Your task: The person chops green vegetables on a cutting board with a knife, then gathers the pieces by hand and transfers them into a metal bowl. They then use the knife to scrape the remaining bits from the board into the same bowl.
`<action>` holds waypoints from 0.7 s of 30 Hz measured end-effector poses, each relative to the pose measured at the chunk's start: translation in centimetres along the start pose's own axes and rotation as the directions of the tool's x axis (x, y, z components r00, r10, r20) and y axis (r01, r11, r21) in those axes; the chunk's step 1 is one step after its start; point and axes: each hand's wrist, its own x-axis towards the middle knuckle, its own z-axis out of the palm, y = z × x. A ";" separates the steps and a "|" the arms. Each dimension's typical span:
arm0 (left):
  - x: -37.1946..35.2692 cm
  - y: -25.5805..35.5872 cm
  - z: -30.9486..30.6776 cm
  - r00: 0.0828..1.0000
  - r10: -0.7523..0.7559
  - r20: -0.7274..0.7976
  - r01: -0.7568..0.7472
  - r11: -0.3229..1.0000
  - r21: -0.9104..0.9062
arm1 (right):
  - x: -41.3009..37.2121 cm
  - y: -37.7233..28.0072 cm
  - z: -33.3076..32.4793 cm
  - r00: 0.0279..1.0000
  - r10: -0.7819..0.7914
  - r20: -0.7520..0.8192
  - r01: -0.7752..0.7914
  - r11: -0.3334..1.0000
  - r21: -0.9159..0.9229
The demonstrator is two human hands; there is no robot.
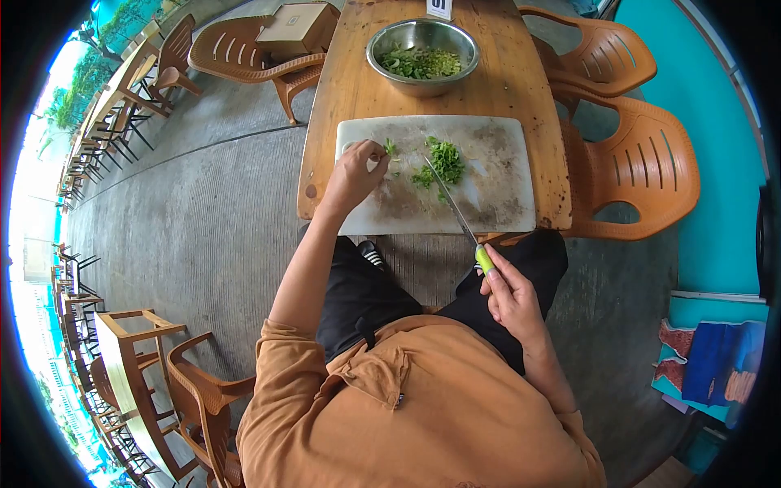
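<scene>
My right hand (512, 297) is closed around the yellow-green handle of a knife (455, 203). The blade points up and to the left, its tip at a pile of chopped green leaves (443, 163) on a worn white cutting board (358, 207). Over the board's left part, my left hand (355, 175) is curled, thumb and forefinger bent toward each other. A small green sprig (390, 147) shows right at its fingertips; whether they grip it or anything else is too small to tell.
Behind the board, a metal bowl (423, 85) of cut greens stands on the wooden table (325, 98). A numbered sign (440, 8) is at the far end. Orange chairs (643, 167) flank the table, and a cardboard box (298, 28) sits on the left one.
</scene>
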 end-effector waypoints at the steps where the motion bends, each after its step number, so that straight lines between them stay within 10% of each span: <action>1: 0.0 0.3 -0.3 1.000 0.000 0.000 0.000 1.000 0.000 | 0.0 0.0 0.0 1.000 0.000 0.000 0.000 1.000 -0.002; 21: 1.8 -2.1 -0.5 0.936 0.302 0.180 -0.336 0.920 0.202 | 0.0 -0.3 0.2 1.000 -0.006 0.021 0.006 1.000 -0.007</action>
